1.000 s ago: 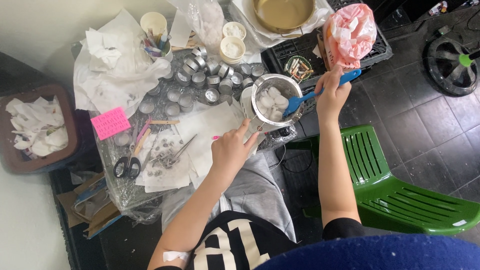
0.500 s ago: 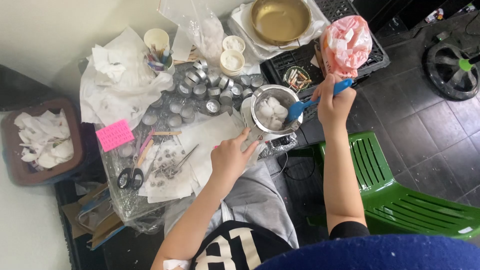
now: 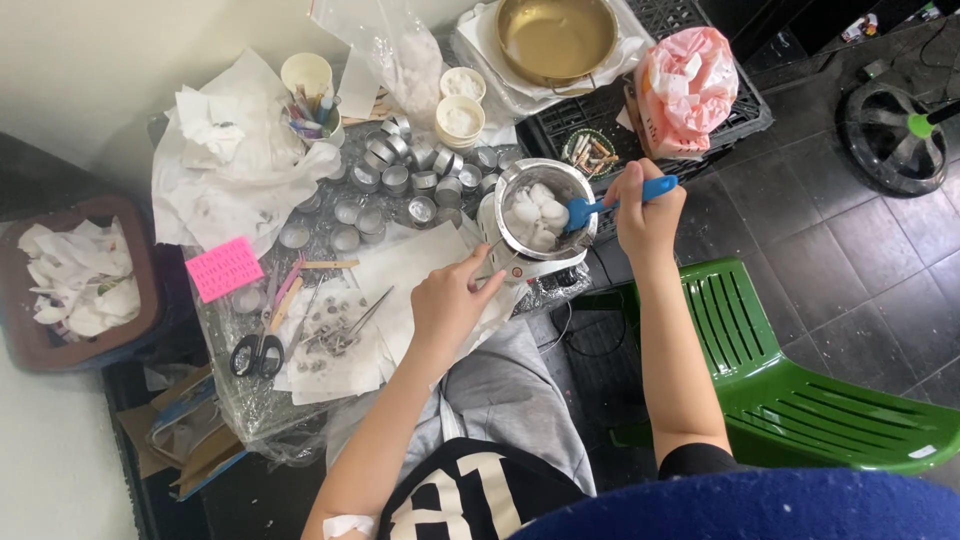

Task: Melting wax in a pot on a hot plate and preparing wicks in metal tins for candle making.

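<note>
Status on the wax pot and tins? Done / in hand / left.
Done: small metal tins are laid out on the table, apparently empty. In hand: right hand holds a blue spatula in the steel pot, where white chunks are solid; left hand rests at the pot's handle. Left: chunks unmelted, nothing poured into the tins.

Pink rectangular label card [image 3: 224, 267]: lay at the table's left edge, beside the scissors [image 3: 257, 352]. Pink plastic bag [image 3: 686, 85]: stood on the black crate [image 3: 745, 110]. Clear plastic bag [image 3: 400, 55]: lay near the paper cups.
</note>
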